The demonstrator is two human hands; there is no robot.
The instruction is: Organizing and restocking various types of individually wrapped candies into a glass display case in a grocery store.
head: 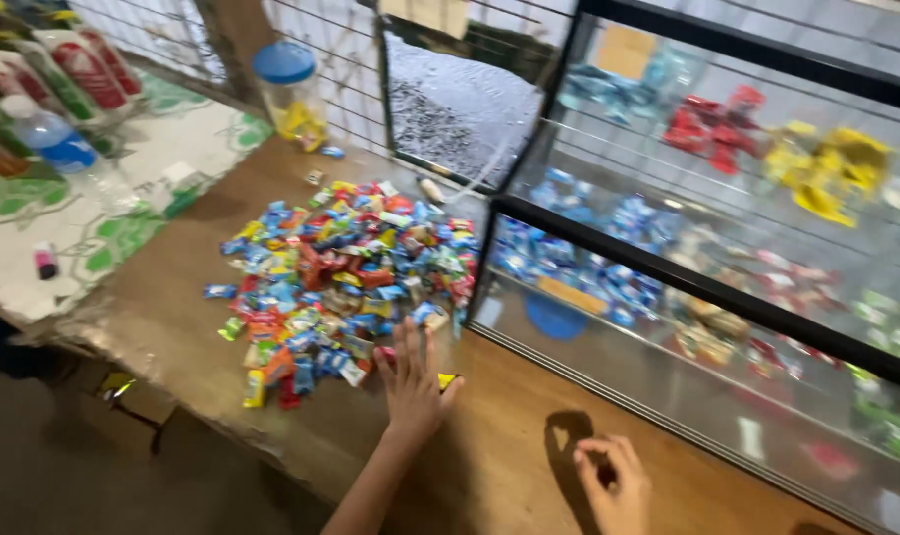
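Wooden counter (529,436) | left hand (413,381) flat, open, touching candy pile (346,272) | right hand (613,481) curled, contents unclear

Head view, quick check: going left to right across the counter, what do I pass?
Water bottle → blue-lidded plastic jar → pile of wrapped candies → left hand, flat at the pile's near edge → right hand, fingers curled → glass display case.
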